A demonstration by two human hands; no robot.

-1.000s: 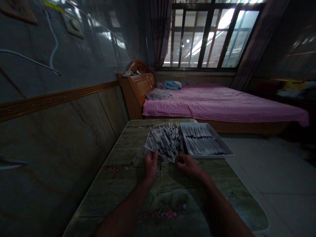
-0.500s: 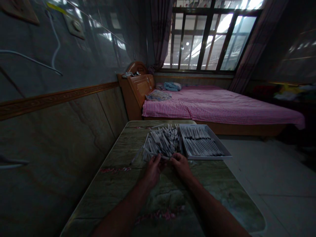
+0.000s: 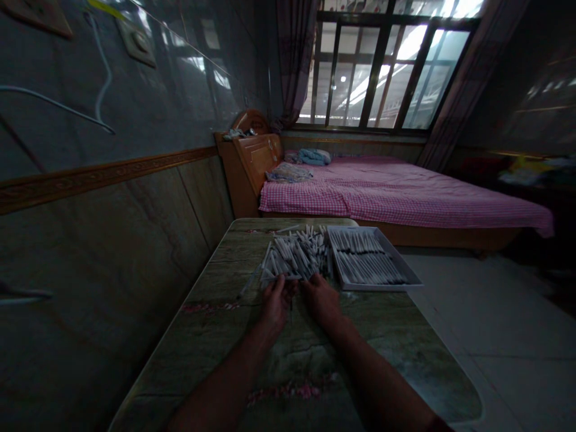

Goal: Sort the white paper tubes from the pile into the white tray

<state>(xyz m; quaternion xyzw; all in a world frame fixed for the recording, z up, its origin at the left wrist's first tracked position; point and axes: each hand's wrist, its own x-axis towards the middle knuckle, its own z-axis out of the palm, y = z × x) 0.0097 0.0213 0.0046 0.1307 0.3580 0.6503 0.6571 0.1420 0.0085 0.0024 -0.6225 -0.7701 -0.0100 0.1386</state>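
Note:
A loose heap of slim white pen-like sticks with some dark ends lies on the table, just beyond my hands. My left hand is closed at the near edge of the heap, fingers pinched around one pale stick. Close beside it, my right hand is curled with its knuckles up; its fingertips are hidden, so what it grips does not show. To the right of the heap stands a shallow white box, with similar sticks laid side by side in two rows.
The table has a marbled green top with rounded corners. A tiled wall runs along its left side. Behind it is a bed with a pink checked sheet, below a window. One stick lies apart, left of the heap.
The pale stick stretched between both hands half a second ago is now less visible. My right hand has turned knuckles-up and shifted slightly left and up, towards the heap.

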